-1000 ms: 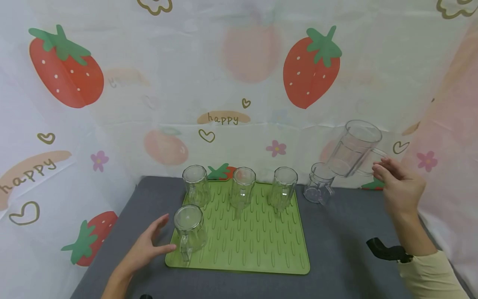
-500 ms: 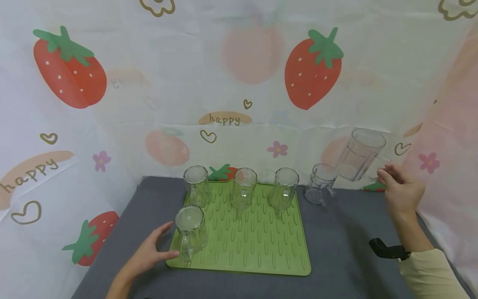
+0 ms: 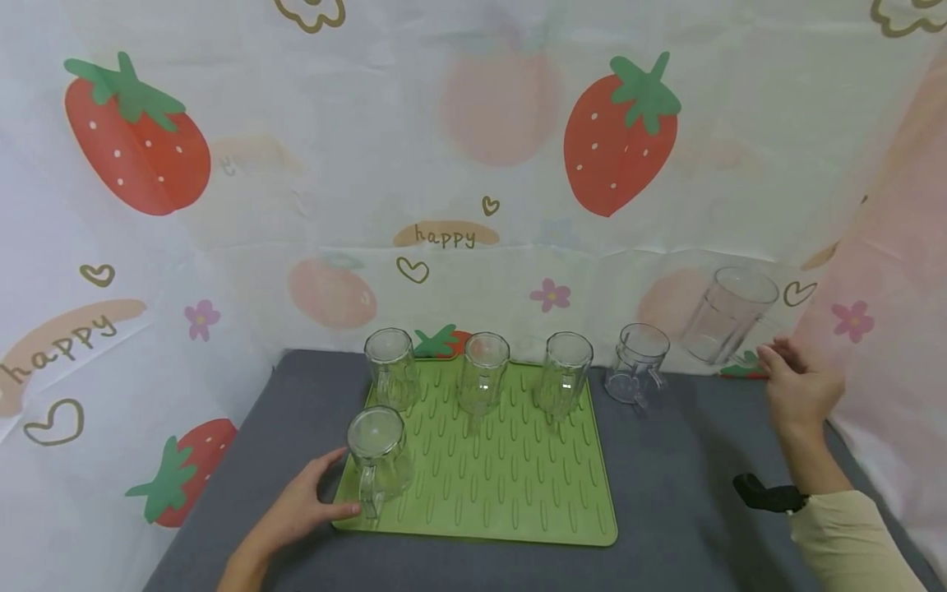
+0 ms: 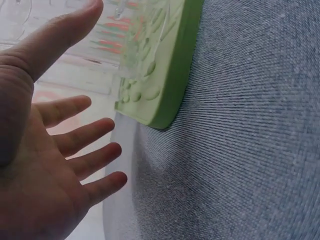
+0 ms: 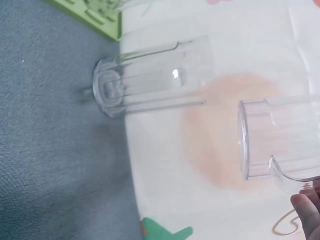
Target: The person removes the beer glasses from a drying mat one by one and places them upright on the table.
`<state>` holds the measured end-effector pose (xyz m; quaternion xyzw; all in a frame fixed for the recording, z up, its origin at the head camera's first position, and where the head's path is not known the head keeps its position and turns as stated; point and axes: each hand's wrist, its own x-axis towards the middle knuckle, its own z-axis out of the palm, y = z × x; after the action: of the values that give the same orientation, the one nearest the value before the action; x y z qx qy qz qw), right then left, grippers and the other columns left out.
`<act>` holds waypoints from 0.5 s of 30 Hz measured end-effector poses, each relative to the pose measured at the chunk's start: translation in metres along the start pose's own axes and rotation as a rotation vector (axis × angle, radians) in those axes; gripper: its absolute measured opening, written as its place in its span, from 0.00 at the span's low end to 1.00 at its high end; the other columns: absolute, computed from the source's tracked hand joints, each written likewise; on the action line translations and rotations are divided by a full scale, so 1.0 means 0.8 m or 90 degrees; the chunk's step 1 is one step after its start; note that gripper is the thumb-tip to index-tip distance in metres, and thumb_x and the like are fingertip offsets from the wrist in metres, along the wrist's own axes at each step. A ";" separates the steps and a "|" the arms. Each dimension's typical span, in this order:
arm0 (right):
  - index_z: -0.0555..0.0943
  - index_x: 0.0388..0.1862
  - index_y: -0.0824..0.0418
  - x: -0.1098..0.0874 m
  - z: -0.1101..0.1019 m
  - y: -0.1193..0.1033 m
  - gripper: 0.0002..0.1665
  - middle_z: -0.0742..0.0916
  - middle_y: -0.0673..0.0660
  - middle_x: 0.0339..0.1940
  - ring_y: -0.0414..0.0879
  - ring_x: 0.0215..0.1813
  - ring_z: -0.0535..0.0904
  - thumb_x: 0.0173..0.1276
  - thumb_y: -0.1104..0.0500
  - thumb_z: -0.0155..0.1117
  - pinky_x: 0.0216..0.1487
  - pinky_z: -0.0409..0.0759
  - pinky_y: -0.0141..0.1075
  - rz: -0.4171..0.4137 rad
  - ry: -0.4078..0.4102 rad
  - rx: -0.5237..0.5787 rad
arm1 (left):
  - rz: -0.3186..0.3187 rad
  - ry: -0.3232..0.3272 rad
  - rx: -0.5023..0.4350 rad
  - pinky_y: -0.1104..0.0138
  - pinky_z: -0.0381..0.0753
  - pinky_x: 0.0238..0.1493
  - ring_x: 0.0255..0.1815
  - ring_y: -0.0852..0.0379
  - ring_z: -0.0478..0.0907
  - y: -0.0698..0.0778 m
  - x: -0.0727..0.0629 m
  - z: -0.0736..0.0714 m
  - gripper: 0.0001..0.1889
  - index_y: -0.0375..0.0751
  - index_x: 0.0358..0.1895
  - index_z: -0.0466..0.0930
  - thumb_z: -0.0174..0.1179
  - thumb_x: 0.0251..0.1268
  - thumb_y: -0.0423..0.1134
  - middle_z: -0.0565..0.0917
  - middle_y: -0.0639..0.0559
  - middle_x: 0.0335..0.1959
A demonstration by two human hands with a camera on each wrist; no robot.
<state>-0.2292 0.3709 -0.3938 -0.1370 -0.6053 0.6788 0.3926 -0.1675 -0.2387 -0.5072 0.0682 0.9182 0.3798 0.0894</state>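
My right hand (image 3: 802,386) pinches the handle of a clear glass mug (image 3: 728,316), held tilted in the air at the right. In the right wrist view the thumb lies on that handle, and the raised mug (image 5: 280,137) appears at the right edge. Another clear mug (image 3: 638,363) stands on the cloth below and left of it. My left hand (image 3: 299,501) is spread beside an upside-down mug (image 3: 379,452) on the green mat's front left; whether the thumb touches its handle, I cannot tell. In the left wrist view the fingers (image 4: 90,135) are straight and apart.
A green ribbed drying mat (image 3: 503,501) lies on a grey cloth (image 3: 666,493). Along its back edge stand three clear mugs, at left (image 3: 392,370), middle (image 3: 483,374) and right (image 3: 565,374). A strawberry-printed curtain (image 3: 333,164) hangs behind and at both sides.
The mug in my right hand has come down and to the right, away from the mug standing on the cloth. My left hand has edged right, closer to the upside-down mug.
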 end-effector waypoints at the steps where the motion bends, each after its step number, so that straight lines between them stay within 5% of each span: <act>1: 0.85 0.26 0.50 0.001 -0.001 0.003 0.19 0.86 0.41 0.23 0.28 0.25 0.82 0.56 0.76 0.68 0.28 0.79 0.17 -0.009 0.002 -0.009 | -0.003 -0.003 0.004 0.37 0.64 0.66 0.71 0.28 0.60 0.000 0.000 0.000 0.50 0.31 0.72 0.60 0.74 0.49 0.52 0.65 0.28 0.70; 15: 0.84 0.26 0.47 0.000 -0.010 0.043 0.19 0.82 0.34 0.21 0.24 0.24 0.78 0.59 0.73 0.67 0.30 0.77 0.14 -0.002 0.016 -0.128 | -0.018 -0.034 0.040 0.38 0.67 0.63 0.69 0.27 0.63 0.001 0.005 0.004 0.50 0.28 0.70 0.63 0.76 0.47 0.52 0.69 0.28 0.67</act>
<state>-0.2367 0.3777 -0.4279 -0.1832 -0.6653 0.6123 0.3858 -0.1706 -0.2348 -0.5095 0.0681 0.9279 0.3473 0.1173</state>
